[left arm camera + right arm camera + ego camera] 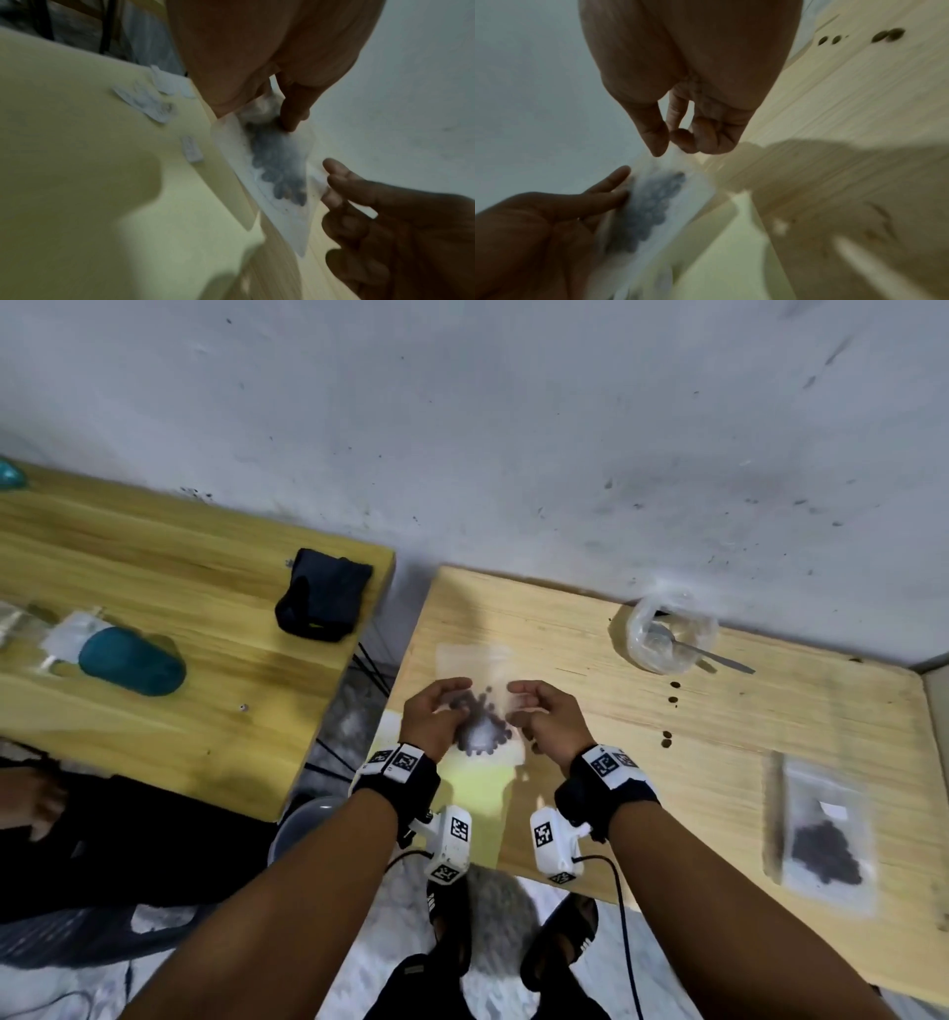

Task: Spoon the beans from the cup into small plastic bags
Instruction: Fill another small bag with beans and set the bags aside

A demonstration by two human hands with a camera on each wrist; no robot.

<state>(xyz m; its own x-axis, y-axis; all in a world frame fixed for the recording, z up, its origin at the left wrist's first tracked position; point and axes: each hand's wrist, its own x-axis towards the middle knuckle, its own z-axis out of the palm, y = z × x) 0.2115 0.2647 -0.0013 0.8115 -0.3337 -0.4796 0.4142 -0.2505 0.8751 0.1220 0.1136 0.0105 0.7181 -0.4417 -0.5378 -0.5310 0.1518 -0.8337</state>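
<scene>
Head view: my left hand (pixel 436 713) and right hand (pixel 547 711) hold the small clear plastic bag w/ dark round beans (pixel 480 726) between them, just above the near-left part of the pale wooden table (pixel 719 762). Left fingers curl round the bag's left edge; right thumb + forefinger pinch its right edge. The clear plastic cup (pixel 670 634) w/ the metal spoon (pixel 719 654) sits at the far edge, well apart. A second filled clear bag (pixel 827 839) lies near-right. A few stray beans (pixel 667 737) lie loose btwn.

Left wrist view: blurry. My thumb presses the film by the bean clump (pixel 280 170); the film sags there.

Right wrist view: thumb + forefinger (pixel 659 132) pinch a top corner.

My read: thin, limp, slick film, light, beans shift and roll. Best held by the top edges, mouth up, or they'll spill.
</scene>
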